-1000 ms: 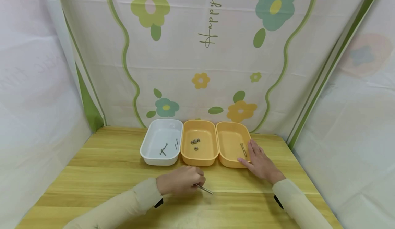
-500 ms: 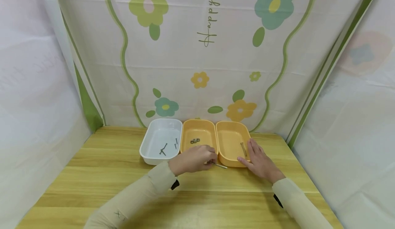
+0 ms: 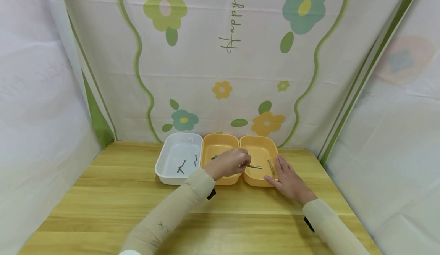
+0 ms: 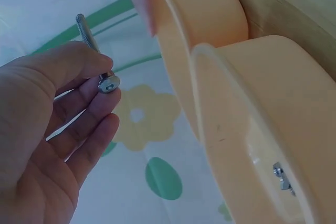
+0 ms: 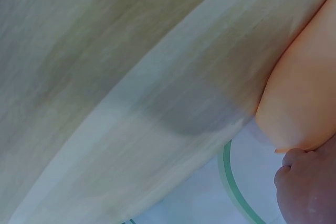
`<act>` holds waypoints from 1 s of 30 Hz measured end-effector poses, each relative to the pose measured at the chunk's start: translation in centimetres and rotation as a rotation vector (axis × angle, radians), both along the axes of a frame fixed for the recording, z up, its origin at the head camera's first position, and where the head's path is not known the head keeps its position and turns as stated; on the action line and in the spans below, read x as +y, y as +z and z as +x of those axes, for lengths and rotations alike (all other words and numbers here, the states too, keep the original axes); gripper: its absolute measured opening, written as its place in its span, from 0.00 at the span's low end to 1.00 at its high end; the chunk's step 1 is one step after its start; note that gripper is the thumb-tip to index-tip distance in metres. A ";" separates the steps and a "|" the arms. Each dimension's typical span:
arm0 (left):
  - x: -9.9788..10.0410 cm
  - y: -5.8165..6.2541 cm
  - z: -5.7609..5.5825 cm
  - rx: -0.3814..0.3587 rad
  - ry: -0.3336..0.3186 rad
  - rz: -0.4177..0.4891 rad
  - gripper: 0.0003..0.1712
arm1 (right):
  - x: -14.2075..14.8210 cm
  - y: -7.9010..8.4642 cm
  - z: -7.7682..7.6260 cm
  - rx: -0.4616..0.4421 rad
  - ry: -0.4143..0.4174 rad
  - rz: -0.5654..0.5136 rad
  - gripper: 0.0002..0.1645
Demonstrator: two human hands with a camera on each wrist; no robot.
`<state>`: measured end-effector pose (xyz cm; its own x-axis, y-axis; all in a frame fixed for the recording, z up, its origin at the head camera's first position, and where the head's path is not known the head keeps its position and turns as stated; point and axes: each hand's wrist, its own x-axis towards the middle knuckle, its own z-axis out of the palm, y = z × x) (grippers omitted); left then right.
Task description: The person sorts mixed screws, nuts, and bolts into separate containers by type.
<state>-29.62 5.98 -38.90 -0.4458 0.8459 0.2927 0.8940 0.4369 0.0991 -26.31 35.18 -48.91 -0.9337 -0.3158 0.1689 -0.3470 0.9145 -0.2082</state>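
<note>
My left hand (image 3: 227, 163) is over the seam between the middle orange bin (image 3: 224, 181) and the right orange bin (image 3: 256, 184). Thumb and fingers pinch a long metal bolt (image 4: 88, 36); its round head shows between the fingertips in the left wrist view, and its shank points right over the right bin in the head view. One similar bolt (image 3: 271, 167) lies inside that bin. My right hand (image 3: 290, 180) rests on the right bin's near right corner, fingers along the side and thumb across the rim. Nuts (image 4: 282, 176) lie in the middle bin, partly hidden by my left hand.
A white bin (image 3: 168, 179) holding several small screws (image 3: 181, 167) stands left of the orange bins, in one row. Behind the row hangs a flowered cloth (image 3: 221, 64), with more cloth at both sides. Wooden tabletop (image 3: 220, 228) extends in front of the bins.
My left hand has moved forward and to the right with the bolt, from the table in front of the bins to above them. The right hand has kept its place on the bin.
</note>
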 end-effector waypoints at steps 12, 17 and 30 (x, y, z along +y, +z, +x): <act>2.6 -3.0 -2.7 0.014 0.105 0.006 0.04 | -0.2 0.0 0.1 0.000 -0.008 0.000 0.61; 3.3 -3.7 -3.5 0.004 0.146 0.006 0.03 | -0.2 0.0 0.1 0.001 -0.002 0.002 0.61; 3.3 -3.9 -3.9 -0.013 0.260 -0.010 0.17 | -0.3 0.1 0.2 0.001 -0.013 -0.008 0.61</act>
